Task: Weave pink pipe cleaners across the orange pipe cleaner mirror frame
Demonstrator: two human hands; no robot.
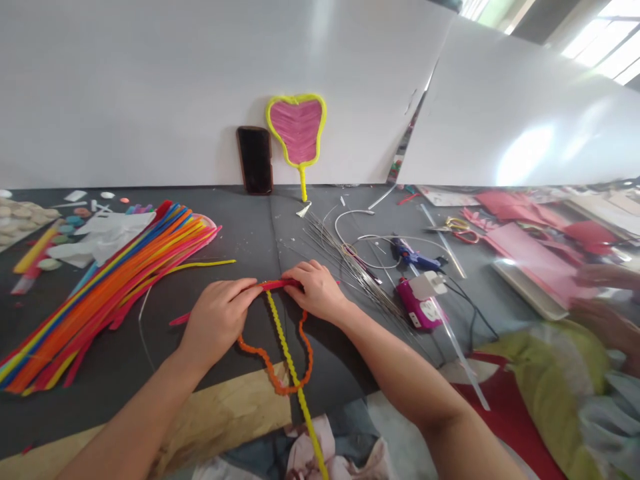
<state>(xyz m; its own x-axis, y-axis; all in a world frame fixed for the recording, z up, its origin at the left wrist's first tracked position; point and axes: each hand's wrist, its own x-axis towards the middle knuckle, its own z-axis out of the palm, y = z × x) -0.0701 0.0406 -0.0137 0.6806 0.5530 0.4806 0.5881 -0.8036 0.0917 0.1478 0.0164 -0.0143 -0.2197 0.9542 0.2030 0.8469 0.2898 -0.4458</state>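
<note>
Between my hands runs a red pipe cleaner, pinched near its middle from both sides. My left hand grips it on the left, where its end pokes out past the wrist; my right hand grips it on the right. Below hangs an orange twisted pipe-cleaner loop, curved like a U, its upper ends hidden by my hands. A yellow twisted pipe-cleaner stem crosses the loop's bottom and reaches up to the red one. Whether they are joined there, I cannot tell.
A bundle of coloured pipe cleaners lies left. A pink-and-yellow fan shape and a phone lean on the white wall. Right are thin wires, a glue gun, a purple plug adapter, scissors and a person's blurred hand.
</note>
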